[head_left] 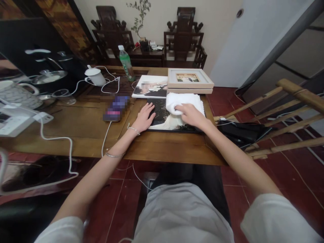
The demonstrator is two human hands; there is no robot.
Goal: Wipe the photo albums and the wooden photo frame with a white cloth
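Note:
A dark photo panel (162, 114) lies flat near the front edge of the wooden table (86, 125). My left hand (144, 117) rests flat on the panel's left edge, fingers spread. My right hand (189, 114) is closed on a white towel (186, 101) that lies bunched on the panel's right part. Behind the panel sit a second photo print (150, 86) and a light framed picture (189, 79) stacked on another frame.
A phone (115, 108) on a white cable lies left of the panel. A white cup (95, 76), a green bottle (126, 63), a power strip (17, 121) and kettles stand at the left. Bamboo poles (278, 118) lean at the right. Carved chairs stand behind.

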